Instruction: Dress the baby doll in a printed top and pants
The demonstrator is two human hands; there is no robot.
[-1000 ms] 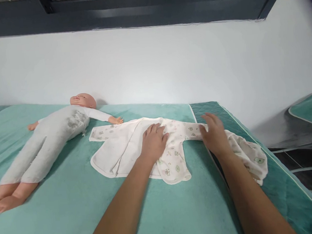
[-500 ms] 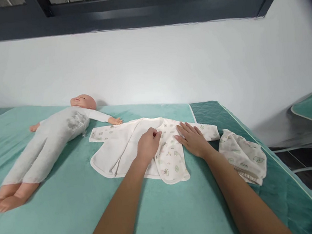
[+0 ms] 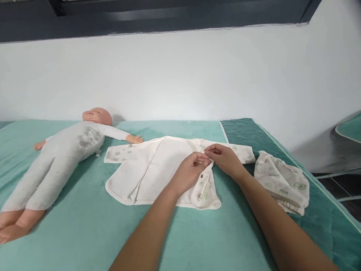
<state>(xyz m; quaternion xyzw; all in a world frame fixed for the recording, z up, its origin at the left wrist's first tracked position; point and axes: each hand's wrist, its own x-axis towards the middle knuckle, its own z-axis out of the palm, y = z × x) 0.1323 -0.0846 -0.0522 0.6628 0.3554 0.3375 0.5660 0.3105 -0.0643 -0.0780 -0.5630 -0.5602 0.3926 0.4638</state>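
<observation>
A small white baby shirt (image 3: 158,167) with printed figures lies spread on the green bed cover, its sleeves out to both sides and its left front folded open. My left hand (image 3: 192,170) pinches the edge of the right front panel. Close beside it, my right hand (image 3: 222,157) also has its fingers closed on that panel, near the base of the right sleeve. The two hands' fingertips nearly meet. Part of the panel is hidden under the fingers. A crumpled printed cloth piece (image 3: 282,181) lies right of the shirt.
A baby doll (image 3: 64,159) in a white suit lies on its back at the left, one hand by the shirt's left sleeve. The green bed cover (image 3: 83,255) meets a white wall (image 3: 162,77) behind. Dark flooring (image 3: 358,190) shows at the right.
My left hand has moved right with the front panel's edge, which is now folded back toward the right. My right hand, flat before, has closed its fingers on the cloth.
</observation>
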